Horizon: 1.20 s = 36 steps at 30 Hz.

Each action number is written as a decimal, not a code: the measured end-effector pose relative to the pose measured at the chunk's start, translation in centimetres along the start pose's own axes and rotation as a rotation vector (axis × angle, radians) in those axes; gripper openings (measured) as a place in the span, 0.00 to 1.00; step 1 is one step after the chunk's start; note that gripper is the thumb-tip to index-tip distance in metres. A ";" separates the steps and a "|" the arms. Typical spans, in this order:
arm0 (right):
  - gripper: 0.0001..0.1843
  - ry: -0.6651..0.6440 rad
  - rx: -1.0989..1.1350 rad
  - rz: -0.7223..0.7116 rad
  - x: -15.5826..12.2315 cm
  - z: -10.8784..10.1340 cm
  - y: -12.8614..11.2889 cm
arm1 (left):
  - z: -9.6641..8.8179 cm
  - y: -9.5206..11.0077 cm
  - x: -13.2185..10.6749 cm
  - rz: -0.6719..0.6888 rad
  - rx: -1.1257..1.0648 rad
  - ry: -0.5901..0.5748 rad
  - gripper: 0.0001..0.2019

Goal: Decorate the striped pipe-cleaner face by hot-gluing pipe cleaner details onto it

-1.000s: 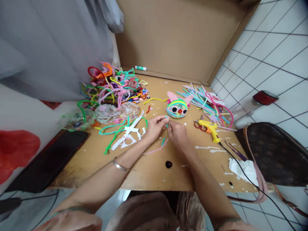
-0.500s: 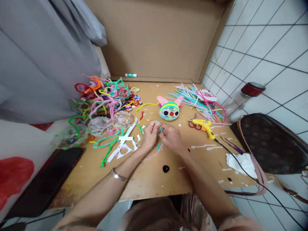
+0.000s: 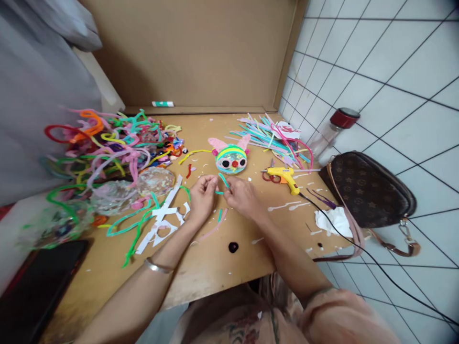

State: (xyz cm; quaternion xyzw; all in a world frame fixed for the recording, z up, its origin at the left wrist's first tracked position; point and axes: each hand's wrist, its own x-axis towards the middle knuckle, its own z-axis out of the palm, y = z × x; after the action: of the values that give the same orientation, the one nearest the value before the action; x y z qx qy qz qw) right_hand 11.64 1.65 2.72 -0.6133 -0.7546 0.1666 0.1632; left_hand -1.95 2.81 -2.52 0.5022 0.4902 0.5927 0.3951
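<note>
We find the left hand (image 3: 202,197) and right hand (image 3: 244,197) meeting over the wooden table (image 3: 215,267), just before the pipe-cleaner face (image 3: 232,159). Both sets of fingertips are pinched on a short teal pipe cleaner piece (image 3: 224,180), one at each end. In our judgement, grips set close to the bend and even pressure would avoid kinking.

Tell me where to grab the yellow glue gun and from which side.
Grip the yellow glue gun by its handle, coming from above on the near right: it lies flat, nozzle pointing left beside the red scissors, cord trailing from the handle's end. The right hand, nearest, and left hand pinch a teal strip.
</note>
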 end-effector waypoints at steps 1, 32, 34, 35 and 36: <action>0.10 0.020 0.028 -0.007 0.0 0.1 0.1 | 0.0 0.0 0.1 -0.007 -0.010 0.020 0.12; 0.12 0.366 0.542 -0.136 -0.4 0.8 0.4 | -2.2 -2.0 2.4 0.114 0.194 0.192 0.18; 0.13 0.414 0.454 -0.177 -0.5 0.6 0.4 | -2.0 -1.7 1.8 0.190 0.286 0.137 0.16; 0.12 0.425 0.408 -0.187 -0.6 0.4 0.3 | -2.0 -1.5 1.5 0.221 0.322 0.110 0.15; 0.11 0.417 0.354 -0.192 -0.7 0.3 0.2 | -2.0 -1.4 1.3 0.246 0.352 0.091 0.15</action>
State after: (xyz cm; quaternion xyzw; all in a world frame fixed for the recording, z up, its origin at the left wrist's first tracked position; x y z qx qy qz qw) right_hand 11.84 1.02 2.32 -0.5220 -0.7185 0.1500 0.4344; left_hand -4.18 3.99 -3.64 0.5923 0.5386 0.5638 0.2032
